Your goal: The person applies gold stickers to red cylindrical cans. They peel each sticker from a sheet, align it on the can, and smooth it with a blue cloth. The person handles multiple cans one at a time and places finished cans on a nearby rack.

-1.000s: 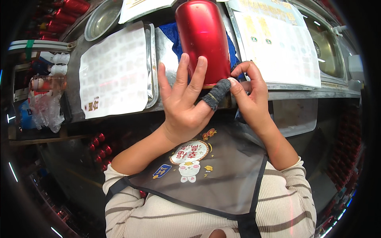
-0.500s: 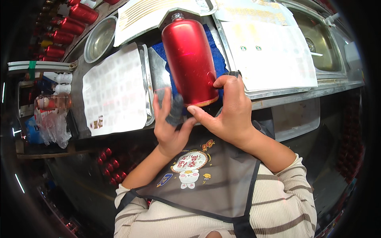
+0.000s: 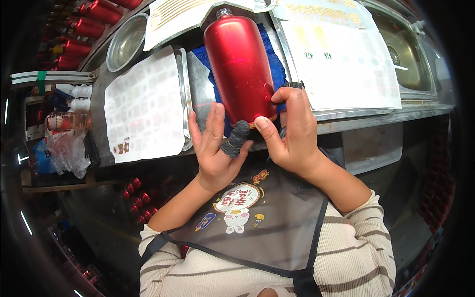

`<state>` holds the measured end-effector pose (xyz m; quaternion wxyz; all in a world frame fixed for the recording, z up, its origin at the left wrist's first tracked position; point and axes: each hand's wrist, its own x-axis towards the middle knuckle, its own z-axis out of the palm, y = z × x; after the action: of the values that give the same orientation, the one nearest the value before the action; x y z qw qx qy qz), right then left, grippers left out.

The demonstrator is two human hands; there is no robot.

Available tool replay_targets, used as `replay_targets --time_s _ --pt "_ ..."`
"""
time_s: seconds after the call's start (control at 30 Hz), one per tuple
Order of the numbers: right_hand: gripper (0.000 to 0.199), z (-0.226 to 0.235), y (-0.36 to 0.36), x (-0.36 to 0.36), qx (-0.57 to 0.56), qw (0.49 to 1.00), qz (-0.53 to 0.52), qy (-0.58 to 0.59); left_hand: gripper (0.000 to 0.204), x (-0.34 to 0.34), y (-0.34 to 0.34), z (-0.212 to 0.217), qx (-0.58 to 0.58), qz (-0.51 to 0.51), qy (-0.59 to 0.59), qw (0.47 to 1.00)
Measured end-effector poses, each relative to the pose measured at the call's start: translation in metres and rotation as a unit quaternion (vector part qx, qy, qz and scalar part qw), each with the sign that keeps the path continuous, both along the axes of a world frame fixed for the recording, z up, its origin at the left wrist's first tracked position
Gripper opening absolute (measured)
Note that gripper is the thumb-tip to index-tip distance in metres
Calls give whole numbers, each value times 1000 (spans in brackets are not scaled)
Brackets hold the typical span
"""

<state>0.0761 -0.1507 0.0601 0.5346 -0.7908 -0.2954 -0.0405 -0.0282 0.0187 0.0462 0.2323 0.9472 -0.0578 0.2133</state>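
Note:
A large glossy red bottle (image 3: 241, 69) with a clear neck lies on a blue cloth (image 3: 273, 62), its base toward me. My right hand (image 3: 298, 131) grips the base end, thumb on the bottom edge and bent index finger against the right side. Dark grey fabric wraps one of its fingers. To the left of the base, my left hand (image 3: 215, 148) has its fingers spread and holds nothing. Its index finger wears a grey finger cover (image 3: 236, 139), the tip close to the bottle's bottom edge; whether they touch I cannot tell.
White label sheets (image 3: 146, 106) lie on a metal tray at left, and more label sheets (image 3: 346, 67) at right. A metal bowl (image 3: 127, 43) stands at back left, a sink (image 3: 408, 54) at far right. Several red bottles (image 3: 88, 26) line the upper left.
My left hand has drawn its thumb away from my right thumb, and its blurred fingers are now still and spread. My right hand stays at the bottle's base. The view has shifted slightly.

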Motion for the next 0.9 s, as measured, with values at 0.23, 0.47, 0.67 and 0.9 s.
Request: replay_targets --time_s 0.23,0.47,0.67,0.9 --pt "29 -14 -1 -1 97 992 24 82 47 -2 2 11 27 4 6 1000" --pt "31 -6 4 -4 46 999 10 12 36 -4 4 7 56 6 -3 998" --pt "26 -15 3 -3 93 993 28 66 37 3 3 12 65 3 -21 998" --pt "40 -1 2 -5 31 999 21 17 59 -12 8 9 52 17 -4 998"
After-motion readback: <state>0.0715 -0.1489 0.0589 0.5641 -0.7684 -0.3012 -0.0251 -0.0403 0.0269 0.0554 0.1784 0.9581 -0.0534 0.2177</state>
